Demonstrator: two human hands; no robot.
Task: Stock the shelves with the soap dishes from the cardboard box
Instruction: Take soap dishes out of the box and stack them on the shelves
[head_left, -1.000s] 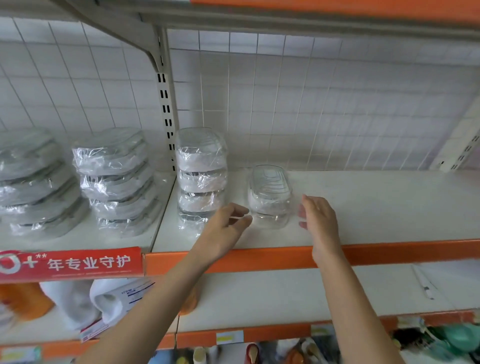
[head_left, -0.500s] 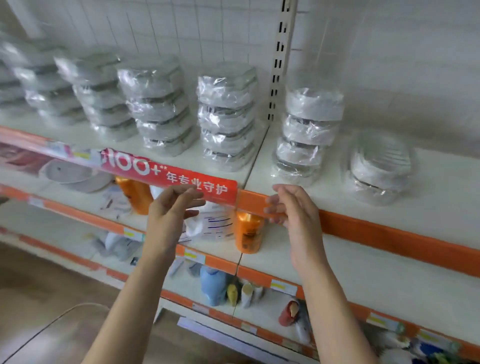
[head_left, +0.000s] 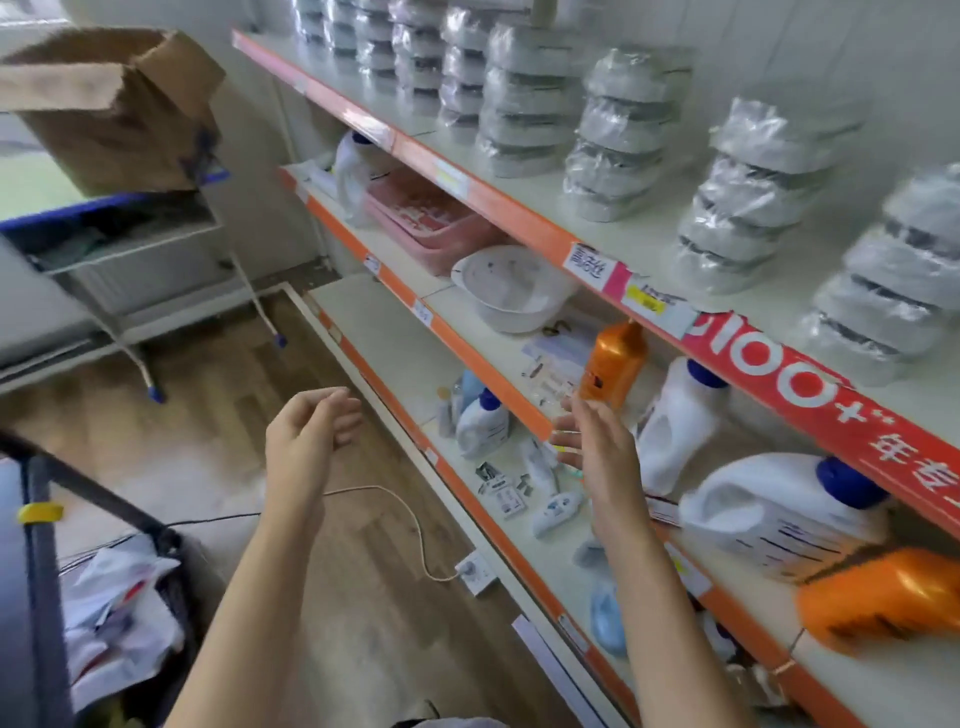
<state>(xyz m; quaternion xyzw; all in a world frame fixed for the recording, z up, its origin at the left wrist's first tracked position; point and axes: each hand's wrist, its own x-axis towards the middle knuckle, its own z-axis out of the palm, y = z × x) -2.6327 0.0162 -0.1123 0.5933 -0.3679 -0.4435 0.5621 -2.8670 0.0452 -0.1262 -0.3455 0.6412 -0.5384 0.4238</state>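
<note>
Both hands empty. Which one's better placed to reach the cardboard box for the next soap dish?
Left, likely. The left hand hangs over the floor on the side of the cardboard box, up at far left. The right hand is beside the shelf edge, farther from the box.

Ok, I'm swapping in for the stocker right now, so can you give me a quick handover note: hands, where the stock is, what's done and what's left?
Left hand: loosely curled, holding nothing, in the air over the wooden floor.
Right hand: open and empty, in front of the middle shelf.
Brown cardboard box: open, up at the left on a blue-edged cart.
Done: stacks of plastic-wrapped clear soap dishes line the top orange-edged shelf.
Left: the box's contents are hidden; check it and shelve any remaining.
</note>
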